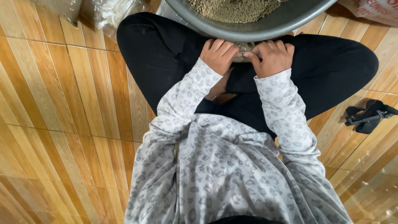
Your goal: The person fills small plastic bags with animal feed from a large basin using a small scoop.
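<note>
I sit cross-legged on a wooden floor in black trousers and a grey patterned top. A large grey metal basin [265,29] full of small brownish grains rests over my legs at the top. My left hand [219,55] and my right hand [272,57] are curled side by side just under the basin's near rim. Between their fingertips they pinch a small clear bag of the same grains [243,49], mostly hidden by the fingers.
Clear plastic bags [108,14] lie on the floor at the top left. A white printed sack [373,9] sits at the top right corner. A black clip-like object [370,115] lies on the floor to the right of my knee.
</note>
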